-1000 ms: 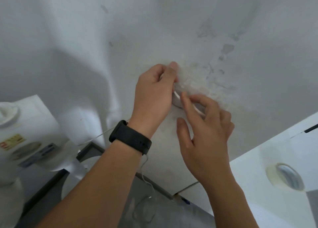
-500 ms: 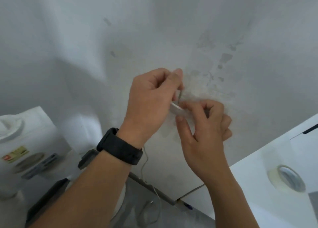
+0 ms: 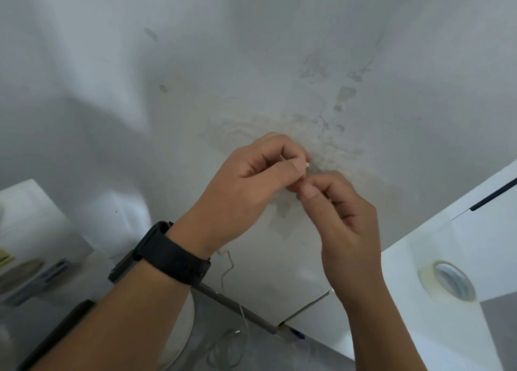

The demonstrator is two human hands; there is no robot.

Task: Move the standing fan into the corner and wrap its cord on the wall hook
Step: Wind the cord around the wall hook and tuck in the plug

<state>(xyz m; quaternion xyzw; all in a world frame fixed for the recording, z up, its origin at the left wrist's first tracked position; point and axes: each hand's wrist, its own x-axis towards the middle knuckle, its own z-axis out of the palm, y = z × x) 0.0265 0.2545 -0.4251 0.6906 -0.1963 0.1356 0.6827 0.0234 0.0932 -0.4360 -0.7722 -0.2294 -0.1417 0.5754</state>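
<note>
Against the stained wall (image 3: 279, 63), the left hand (image 3: 251, 180), a black watch (image 3: 173, 254) on its wrist, curls its grip, pinching a small pale piece at thumb and forefinger. Just right, touching it, the right hand (image 3: 341, 216) pinches narrow too; the thin cord (image 3: 226, 270) hangs below, and no writing is legible.

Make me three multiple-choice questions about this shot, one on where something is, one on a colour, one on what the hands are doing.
1. Where is the tape roll?
A. on the white surface at right
B. on the left wrist
C. stuck on the wall

2. What colour is the wristband?
A. red
B. black
C. yellow

3. What are the left hand and right hand doing?
A. lying flat
B. hanging apart
C. pinching something small at the wall

Answers: 1 A, it lies flat there. 2 B, a dark band on the left wrist. 3 C, fingertips meet, curled.
</note>
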